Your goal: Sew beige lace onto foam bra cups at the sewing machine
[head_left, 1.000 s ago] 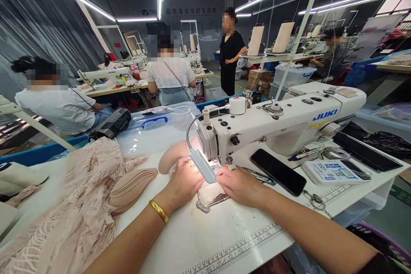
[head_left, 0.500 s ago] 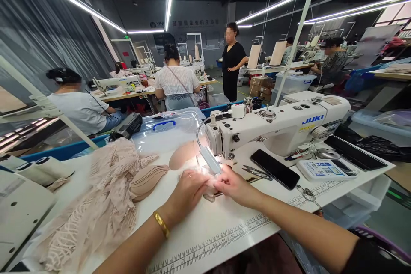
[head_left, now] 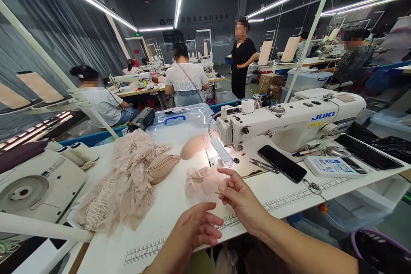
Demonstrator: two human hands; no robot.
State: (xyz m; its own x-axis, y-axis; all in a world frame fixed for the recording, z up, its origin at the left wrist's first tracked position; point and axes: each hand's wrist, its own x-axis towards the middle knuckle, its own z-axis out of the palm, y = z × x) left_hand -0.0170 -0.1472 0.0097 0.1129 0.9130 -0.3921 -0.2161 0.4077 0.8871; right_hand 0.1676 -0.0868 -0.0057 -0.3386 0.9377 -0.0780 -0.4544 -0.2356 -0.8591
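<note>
The pale pink fabric (head_left: pixel 201 184) was thin and see-through, bunched into soft ruffles on its far side and flatter toward the near side. It lay on the table (head_left: pixel 163 216), beyond the left hand (head_left: pixel 198 227) and just left of the right hand's (head_left: pixel 240 196) fingers. The left hand was loosely spread, fingers slightly curled and apart from the fabric. The right thumb and forefinger were close together at the fabric's right side; whether they pinched it, I could not tell.

Half a second earlier, both hands had been together on the work beneath the lamp (head_left: pixel 221 153). By now the left had drawn back toward the person, and the fabric lay nearer than the lamp, more of it in sight. The stacked pads (head_left: pixel 163 168) and the snips (head_left: pixel 265 166) had stayed put on the table.

The table's front edge ran under the left wrist, its printed ruler (head_left: pixel 144 251) alongside. A stretch of white tabletop separated the left hand from the lace cloth (head_left: pixel 123 184) to its left. Beyond the right fingers, the lamp and the sewing machine (head_left: pixel 289 120) limited reach forward; to the right, tabletop lay between that hand and the snips and phone (head_left: pixel 282 163).
</note>
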